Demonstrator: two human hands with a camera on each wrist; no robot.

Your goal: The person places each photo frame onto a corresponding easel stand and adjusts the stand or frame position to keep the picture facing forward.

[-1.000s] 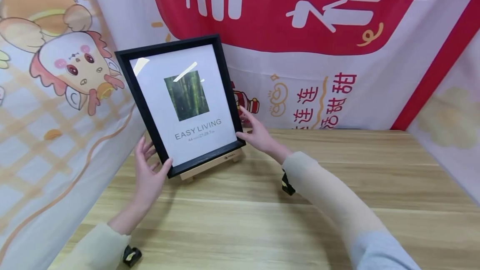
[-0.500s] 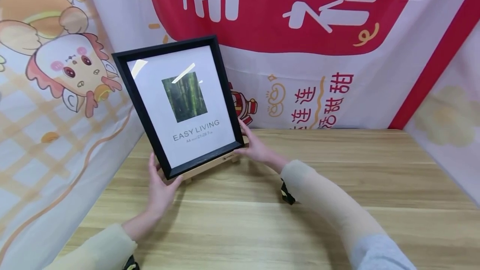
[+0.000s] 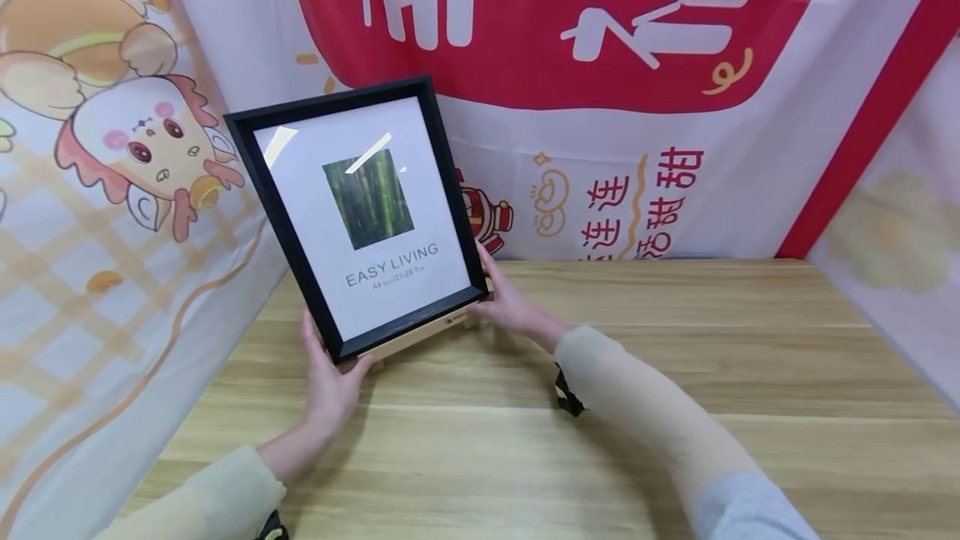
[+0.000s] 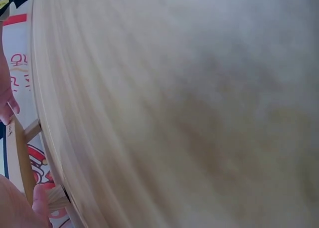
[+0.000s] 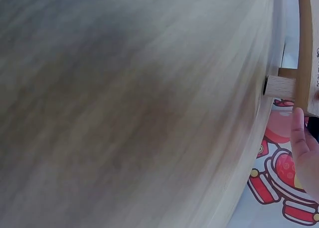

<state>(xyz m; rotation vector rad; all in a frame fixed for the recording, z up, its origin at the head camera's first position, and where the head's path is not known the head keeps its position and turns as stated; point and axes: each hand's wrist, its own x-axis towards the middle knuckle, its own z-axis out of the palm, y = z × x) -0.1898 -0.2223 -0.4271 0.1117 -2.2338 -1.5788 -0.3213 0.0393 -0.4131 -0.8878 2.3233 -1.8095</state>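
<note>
We see the left hand gripping the left end of a wooden stand, the right hand its right end. A black picture frame leans back on this stand, far left on the table. Beyond it we find a red-and-white printed cloth; left, a cartoon-patterned cloth.

A booth-like, cloth-screened table corner: red-and-white printed fabric hangs behind the pale wood-grain tabletop's far edge, cartoon-printed white-and-orange fabric along its left edge; the building's kind cannot be told.
</note>
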